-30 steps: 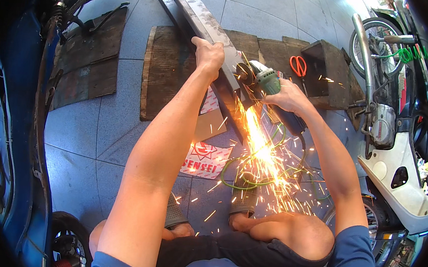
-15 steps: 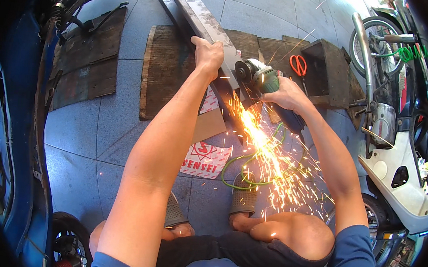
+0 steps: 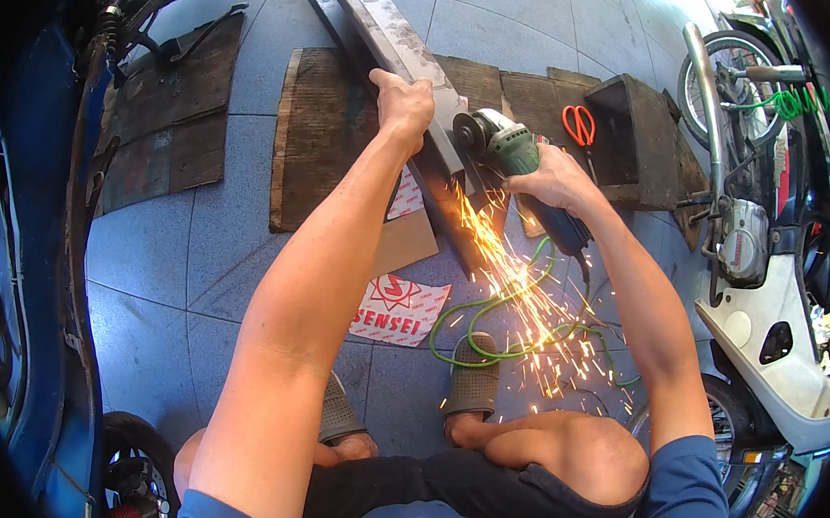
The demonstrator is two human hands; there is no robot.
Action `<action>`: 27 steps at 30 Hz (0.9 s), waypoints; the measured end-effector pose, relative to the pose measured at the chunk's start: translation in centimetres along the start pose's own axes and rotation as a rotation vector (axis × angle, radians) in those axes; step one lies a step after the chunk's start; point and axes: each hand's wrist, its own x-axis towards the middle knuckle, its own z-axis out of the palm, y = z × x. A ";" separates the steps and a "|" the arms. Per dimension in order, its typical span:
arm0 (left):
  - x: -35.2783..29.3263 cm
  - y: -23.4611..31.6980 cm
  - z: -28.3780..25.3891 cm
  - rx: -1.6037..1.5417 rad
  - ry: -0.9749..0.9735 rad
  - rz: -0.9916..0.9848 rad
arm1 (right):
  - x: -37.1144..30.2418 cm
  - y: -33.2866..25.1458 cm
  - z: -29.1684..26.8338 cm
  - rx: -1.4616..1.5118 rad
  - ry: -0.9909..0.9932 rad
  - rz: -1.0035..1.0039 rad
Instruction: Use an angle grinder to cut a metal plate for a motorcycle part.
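My left hand (image 3: 404, 109) is wrapped round a long grey metal bar (image 3: 378, 24), which runs from the far edge of the view toward me. In my right hand (image 3: 553, 180) is a green angle grinder (image 3: 513, 148). Its dark disc (image 3: 469, 132) is at the right side of the bar, close to the near end; whether it touches is hard to make out. Orange sparks (image 3: 504, 251) stream from the bar's end toward my right knee. Under the bar lies a dark wooden board (image 3: 322, 147), with a dark metal piece below the bar's near end.
Right of the grinder are red-handled scissors (image 3: 578, 126) and an open dark box (image 3: 635, 144). A green cord (image 3: 470, 362) loops on the tiled floor near my sandal (image 3: 474, 379), beside printed paper (image 3: 397, 311). Motorbikes (image 3: 748, 244) stand on the right; another board (image 3: 170, 112) lies left.
The grinder has shifted slightly left and tilted in my right hand, showing more of its body. The spark stream has become thinner. My left hand keeps its place on the bar.
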 end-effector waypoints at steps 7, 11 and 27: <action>-0.1 0.1 0.4 -0.005 0.005 0.001 | 0.7 -0.2 -0.3 -0.093 0.026 0.047; -0.1 0.0 0.3 -0.014 0.018 -0.004 | -0.3 -1.7 -1.2 -0.052 -0.037 0.076; -0.2 0.1 0.8 -0.009 0.009 -0.022 | 1.3 -0.2 -0.2 0.017 0.051 0.024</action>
